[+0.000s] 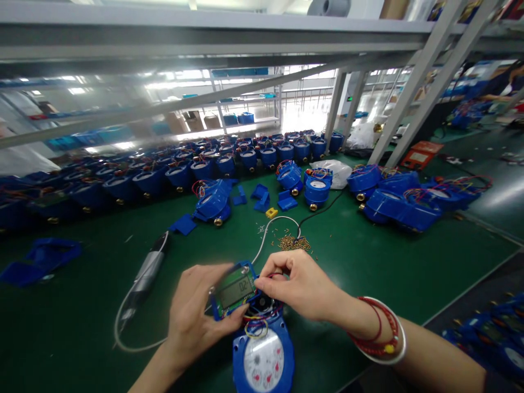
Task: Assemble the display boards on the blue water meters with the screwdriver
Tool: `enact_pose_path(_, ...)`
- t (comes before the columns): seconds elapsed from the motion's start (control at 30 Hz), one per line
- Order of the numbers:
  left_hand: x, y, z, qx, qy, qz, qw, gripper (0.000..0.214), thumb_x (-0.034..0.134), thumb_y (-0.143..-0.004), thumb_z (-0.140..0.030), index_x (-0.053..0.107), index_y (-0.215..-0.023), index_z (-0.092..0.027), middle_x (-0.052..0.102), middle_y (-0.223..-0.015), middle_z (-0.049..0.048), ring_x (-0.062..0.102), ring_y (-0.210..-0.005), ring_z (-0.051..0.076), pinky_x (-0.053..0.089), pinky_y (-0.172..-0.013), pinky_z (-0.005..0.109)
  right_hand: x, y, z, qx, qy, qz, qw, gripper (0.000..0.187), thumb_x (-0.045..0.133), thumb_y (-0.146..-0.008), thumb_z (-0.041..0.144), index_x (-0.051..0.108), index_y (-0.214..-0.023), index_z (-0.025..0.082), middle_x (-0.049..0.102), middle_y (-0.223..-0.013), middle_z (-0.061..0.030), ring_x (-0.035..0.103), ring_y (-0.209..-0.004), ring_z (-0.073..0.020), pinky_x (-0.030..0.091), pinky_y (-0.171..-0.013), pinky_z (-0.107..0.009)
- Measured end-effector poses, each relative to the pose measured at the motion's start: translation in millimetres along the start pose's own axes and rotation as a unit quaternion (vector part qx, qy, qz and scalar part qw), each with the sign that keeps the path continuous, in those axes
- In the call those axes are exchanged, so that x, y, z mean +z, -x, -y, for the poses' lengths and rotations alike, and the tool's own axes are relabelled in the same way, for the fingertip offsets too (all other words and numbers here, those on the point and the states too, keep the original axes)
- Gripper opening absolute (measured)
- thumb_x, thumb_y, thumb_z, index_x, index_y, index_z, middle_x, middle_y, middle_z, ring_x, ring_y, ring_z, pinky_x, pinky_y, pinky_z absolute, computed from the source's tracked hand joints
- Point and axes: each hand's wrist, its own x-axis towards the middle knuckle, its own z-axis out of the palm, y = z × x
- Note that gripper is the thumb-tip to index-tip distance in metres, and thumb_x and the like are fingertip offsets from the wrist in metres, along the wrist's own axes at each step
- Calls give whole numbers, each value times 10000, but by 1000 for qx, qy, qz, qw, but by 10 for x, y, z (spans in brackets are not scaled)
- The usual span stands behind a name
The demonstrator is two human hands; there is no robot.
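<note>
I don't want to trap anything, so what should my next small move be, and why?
Probably ease the wires aside with your right hand before lowering the screen: your left hand holds it tilted, the right is pinched close by its edge, and the wires loop between it and the dial.

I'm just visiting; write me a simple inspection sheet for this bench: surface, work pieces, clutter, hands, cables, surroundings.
Surface: green tabletop.
Work pieces: display module, screen lit or printed with digits; dial meter just below it.
Clutter: heap of brass-coloured bits, blue plastic pieces, yellow piece.
Hands: left hand holds the display module; right hand has thumb and fingers together at its edge, anything pinched too small to tell.
Cables: pale cord, black cable.
Surroundings: rows of blue meters, overhead shelf.
</note>
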Motion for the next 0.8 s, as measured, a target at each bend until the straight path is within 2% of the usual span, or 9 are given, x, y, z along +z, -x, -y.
enact_pose_path(0.17, -14, 16, 4, -14, 13, 3, 1000, 546, 719, -694, -265, 480, -1173, -157, 588, -1019, 107, 558, -934, 256, 455, -807, 381, 15, -17, -4, -11, 34, -1, 999, 121, 638, -757, 222, 619, -664, 148, 387, -493, 74, 304, -471, -64, 238, -442, -207)
enact_pose_path(0.3, -20, 45, 14, -35, 39, 12, 999, 529, 709, -706, -280, 488, -1172, -159, 589, -1037, 100, 563, -951, 246, 469, -807, 369, -15, 2, -97, -3, -43, 25, 999, 155, 664, -763, 265, 614, -684, 141, 376, -488, 85, 301, -458, -55, 239, -443, -200)
enact_pose_path(0.5, 4, 94, 67, -63, 62, 10, 996, 530, 725, -688, -284, 511, -1158, -167, 592, -1049, 92, 583, -950, 235, 486, -809, 365, -26, 9, -227, 46, -168, 67, 982, 296, 731, -721, 392, 590, -714, 132, 438, -468, 89, 335, -396, -37, 243, -404, -177)
enact_pose_path(0.63, -1, 110, 57, -99, 103, 25, 989, 500, 705, -705, -292, 511, -1153, -185, 592, -1057, 81, 598, -947, 225, 500, -813, 352, -20, 1, -253, 45, -196, 68, 977, 333, 751, -702, 415, 578, -739, 133, 489, -484, 77, 420, -420, -47, 319, -432, -170)
enact_pose_path(0.8, 4, 95, 25, -160, 172, 52, 971, 460, 667, -732, -337, 507, -1147, -220, 595, -1070, 52, 609, -940, 204, 517, -803, 313, -41, -35, -265, 6, -168, 74, 983, 311, 751, -704, 414, 641, -734, 124, 554, -537, 37, 483, -481, -68, 368, -484, -193)
